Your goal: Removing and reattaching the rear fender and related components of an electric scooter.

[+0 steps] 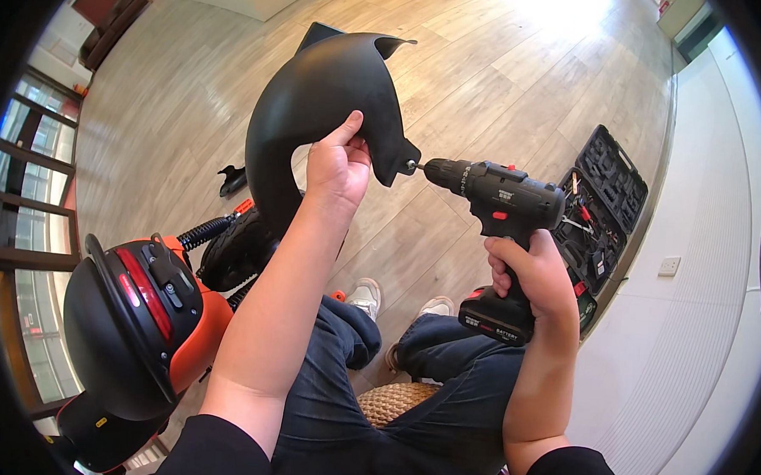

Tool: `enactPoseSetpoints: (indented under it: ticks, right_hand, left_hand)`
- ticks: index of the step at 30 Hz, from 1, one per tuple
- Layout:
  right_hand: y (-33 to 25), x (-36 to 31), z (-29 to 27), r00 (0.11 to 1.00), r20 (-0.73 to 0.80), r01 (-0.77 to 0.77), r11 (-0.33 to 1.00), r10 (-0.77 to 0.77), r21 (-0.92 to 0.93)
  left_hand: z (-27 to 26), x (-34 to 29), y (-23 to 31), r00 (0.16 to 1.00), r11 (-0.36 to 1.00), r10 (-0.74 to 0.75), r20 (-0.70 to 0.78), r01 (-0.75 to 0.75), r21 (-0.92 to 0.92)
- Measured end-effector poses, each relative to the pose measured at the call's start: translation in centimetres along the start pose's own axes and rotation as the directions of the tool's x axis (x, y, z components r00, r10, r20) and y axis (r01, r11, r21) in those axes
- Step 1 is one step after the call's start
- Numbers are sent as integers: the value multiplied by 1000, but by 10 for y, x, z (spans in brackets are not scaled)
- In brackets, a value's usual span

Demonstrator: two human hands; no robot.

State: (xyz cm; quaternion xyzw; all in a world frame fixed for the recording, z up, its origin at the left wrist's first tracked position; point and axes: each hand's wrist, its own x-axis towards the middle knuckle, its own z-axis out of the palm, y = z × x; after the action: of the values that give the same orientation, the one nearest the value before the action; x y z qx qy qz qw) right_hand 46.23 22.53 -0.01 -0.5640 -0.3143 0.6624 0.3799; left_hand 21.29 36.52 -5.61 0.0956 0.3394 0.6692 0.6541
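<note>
My left hand (340, 161) is closed on the inner edge of a curved black mudguard (319, 82), its thumb lying on the outer face. The mudguard is held up off the floor, in front of me. A cordless drill (516, 197) is in my right hand (532, 270), fingers wrapped round the grip below the body. Its bit points left and meets a small silver screw or bolt (412, 164) at the mudguard's narrow tab. Whether the bit is seated in the head is too small to tell.
At the left stands an orange and black scooter (130, 328) with a red tail light, a coil shock absorber (204, 232) and a black tyre (231, 252). A small black part (232, 181) lies on the wooden floor. An open tool case (603, 205) sits by the white wall at right.
</note>
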Motion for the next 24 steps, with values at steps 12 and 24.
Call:
enactPoseSetpoints:
  ticks: [12,24]
  right_hand:
    - [8,-5,7,998,-7,67,994,-68,-82]
    - [15,0,15,979,2,203,979,-203,-32]
  left_hand:
    - [11,-8,6,946,996,-78,313,60,67]
    - [12,-6,17,982,1000,1,190,2,-20]
